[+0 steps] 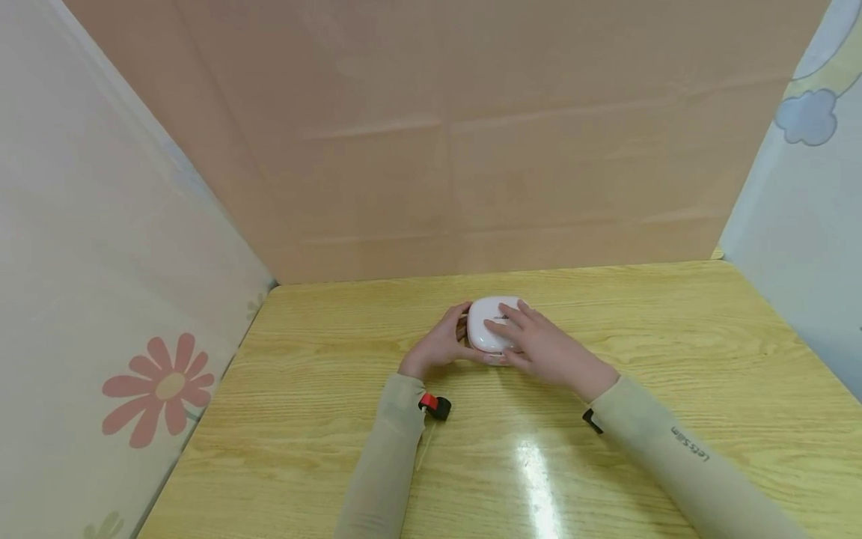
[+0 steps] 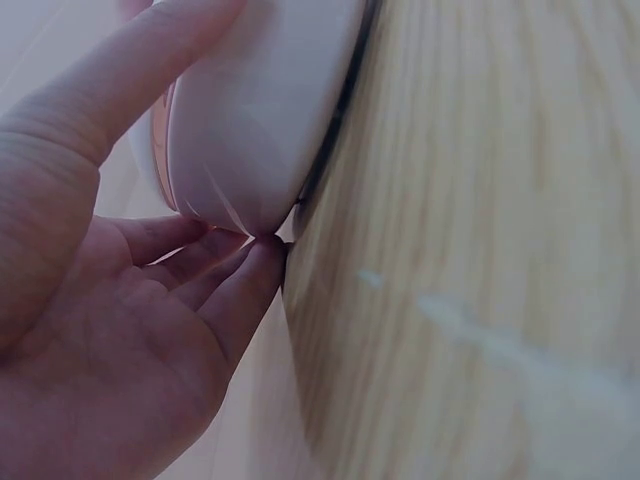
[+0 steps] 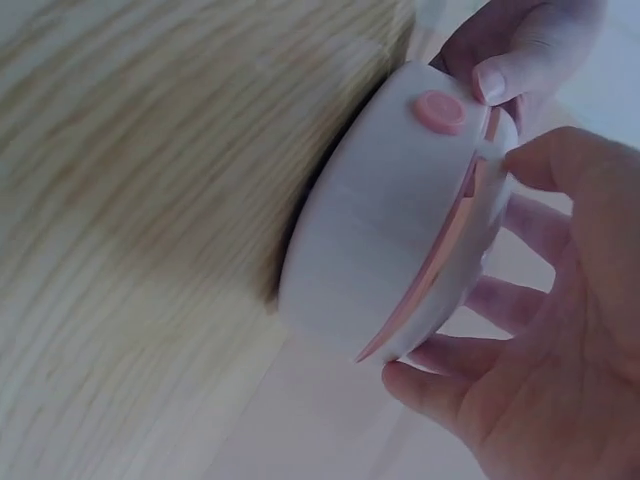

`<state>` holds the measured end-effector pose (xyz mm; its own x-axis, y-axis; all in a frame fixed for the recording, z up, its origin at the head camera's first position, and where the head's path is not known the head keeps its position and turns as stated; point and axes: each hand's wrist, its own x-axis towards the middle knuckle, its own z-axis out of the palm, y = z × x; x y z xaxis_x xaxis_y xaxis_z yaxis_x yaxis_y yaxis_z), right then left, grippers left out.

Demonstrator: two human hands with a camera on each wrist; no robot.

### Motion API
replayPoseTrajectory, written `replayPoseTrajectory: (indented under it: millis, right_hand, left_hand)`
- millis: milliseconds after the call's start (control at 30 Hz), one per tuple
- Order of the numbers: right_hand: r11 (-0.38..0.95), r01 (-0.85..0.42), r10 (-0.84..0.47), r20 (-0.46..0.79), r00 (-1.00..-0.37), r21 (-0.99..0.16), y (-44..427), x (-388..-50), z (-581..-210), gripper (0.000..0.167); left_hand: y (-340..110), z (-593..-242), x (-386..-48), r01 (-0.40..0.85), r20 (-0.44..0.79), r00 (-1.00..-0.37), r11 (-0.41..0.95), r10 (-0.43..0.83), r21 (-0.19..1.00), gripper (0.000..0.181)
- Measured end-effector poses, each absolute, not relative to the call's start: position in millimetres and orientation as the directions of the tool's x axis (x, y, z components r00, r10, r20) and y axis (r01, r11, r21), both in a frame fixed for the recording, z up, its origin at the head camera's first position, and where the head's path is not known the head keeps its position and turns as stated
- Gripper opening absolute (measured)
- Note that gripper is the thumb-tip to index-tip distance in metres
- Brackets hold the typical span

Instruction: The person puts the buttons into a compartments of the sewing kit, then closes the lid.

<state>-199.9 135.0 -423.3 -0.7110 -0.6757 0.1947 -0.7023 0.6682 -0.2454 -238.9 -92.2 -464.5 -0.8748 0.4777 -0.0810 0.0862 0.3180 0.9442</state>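
Observation:
A white rounded-square box (image 1: 481, 329) with a lid stands on the table, towards its back edge. In the right wrist view a round pink button (image 3: 440, 112) shows on its front, below a pink seam. My left hand (image 1: 438, 348) grips the box's left side, thumb along the front and fingers round the back. Over the lid (image 3: 468, 272) lies my right hand (image 1: 548, 348), its thumb at the front edge and its bent fingers on the top and far side. A narrow gap with a pinkish-orange strip shows along the seam. The inside of the box is hidden.
The wood-grain table (image 1: 303, 449) spreads out on all sides of the box. Behind it rises a tan cloth screen (image 1: 444, 150). Pale panels stand at the left and right, the left one with a pink flower (image 1: 170, 387). Both wrists carry small black straps.

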Motion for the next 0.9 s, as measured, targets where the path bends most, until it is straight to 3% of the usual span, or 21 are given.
replayPoseTrajectory:
  millis: [300, 667, 800, 900]
  right_hand:
    - [0.672, -0.691, -0.657, 0.217, -0.722, -0.266, 126.6, -204.4, -418.3, 0.041]
    - [0.639, -0.685, -0.656, 0.215, -0.723, -0.35, 132.1, -208.4, -417.9, 0.042]
    - [0.681, -0.651, -0.615, 0.222, -0.757, -0.336, 142.0, -208.9, -415.3, 0.049]
    - [0.736, -0.591, -0.56, 0.195, -0.806, -0.329, 152.6, -209.6, -412.1, 0.055]
  left_hand:
    - [-95.6, -462.1, -238.1, 0.086, -0.079, -0.882, 0.322, 0.465, 0.943, 0.117]
    - [-98.0, -459.5, -235.9, 0.099, -0.08, -0.884, 0.351, 0.461, 0.931, 0.12]
    - [-104.8, -452.5, -233.2, 0.106, -0.092, -0.899, 0.416, 0.429, 0.903, 0.109]
    - [-113.8, -444.4, -232.0, 0.146, -0.091, -0.919, 0.543, 0.385, 0.827, 0.091]
